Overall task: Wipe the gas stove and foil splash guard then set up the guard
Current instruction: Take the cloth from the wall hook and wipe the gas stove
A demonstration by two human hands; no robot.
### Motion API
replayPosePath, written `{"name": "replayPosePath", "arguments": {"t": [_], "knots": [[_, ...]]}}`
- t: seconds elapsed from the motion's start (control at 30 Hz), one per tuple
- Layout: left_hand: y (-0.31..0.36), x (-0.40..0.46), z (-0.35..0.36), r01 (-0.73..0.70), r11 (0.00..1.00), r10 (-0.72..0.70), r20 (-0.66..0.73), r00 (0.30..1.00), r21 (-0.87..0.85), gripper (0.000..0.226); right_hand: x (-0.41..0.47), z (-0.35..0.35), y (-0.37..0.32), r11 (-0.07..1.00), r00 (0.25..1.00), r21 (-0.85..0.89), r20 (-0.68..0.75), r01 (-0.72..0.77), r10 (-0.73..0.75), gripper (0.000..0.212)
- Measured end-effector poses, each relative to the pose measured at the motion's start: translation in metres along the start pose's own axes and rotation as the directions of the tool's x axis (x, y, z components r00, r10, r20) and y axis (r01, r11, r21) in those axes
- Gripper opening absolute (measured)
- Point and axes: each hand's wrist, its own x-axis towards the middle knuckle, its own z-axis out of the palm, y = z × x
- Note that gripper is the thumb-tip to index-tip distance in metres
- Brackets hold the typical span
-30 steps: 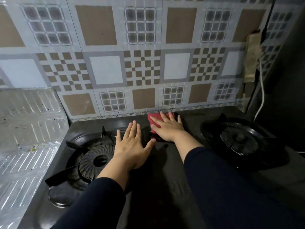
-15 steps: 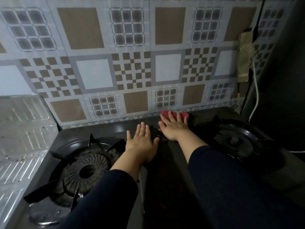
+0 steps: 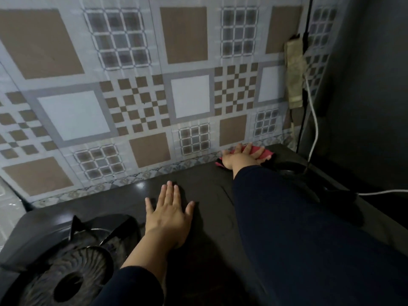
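Note:
The black gas stove [image 3: 212,182] fills the lower part of the view. My right hand [image 3: 239,159] presses a red cloth [image 3: 261,152] flat on the stove's back edge, near the right burner [image 3: 287,168], close to the tiled wall. My left hand [image 3: 169,214] lies flat with fingers spread on the stove's middle, just right of the left burner [image 3: 70,281]. A sliver of the foil splash guard [image 3: 6,215] shows at the far left edge.
A patterned tile wall [image 3: 136,100] rises right behind the stove. At the right, a white cable [image 3: 314,127] hangs beside a taped strip [image 3: 294,74] and a dark panel [image 3: 371,89].
My right hand slid the red cloth to the right along the stove's back edge. The view shifted right, so most of the foil guard left the frame. My left hand stayed flat.

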Motion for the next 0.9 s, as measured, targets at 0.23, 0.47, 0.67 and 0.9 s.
{"name": "replayPosePath", "arguments": {"t": [0.23,0.47,0.67,0.9], "knots": [[0.001,0.002,0.001,0.009,1.0,-0.009,-0.023,1.0,-0.007,0.069,0.036,-0.019,0.015,0.962,0.964,0.077,-0.032,-0.263,0.266,0.077],[0.002,0.006,0.001,0.015,1.0,-0.015,-0.008,1.0,0.004,0.069,-0.006,0.011,-0.016,0.999,0.995,-0.026,-0.093,-0.022,0.019,0.076],[0.002,0.007,-0.001,0.012,1.0,-0.012,0.01,1.0,0.005,0.065,-0.07,0.046,-0.023,0.947,0.942,-0.046,-0.098,0.317,-0.32,0.068],[-0.001,0.004,-0.007,-0.009,0.999,0.01,0.037,0.999,-0.038,0.059,-0.131,0.064,0.024,0.858,0.853,-0.078,-0.095,0.508,-0.514,0.067]]}}
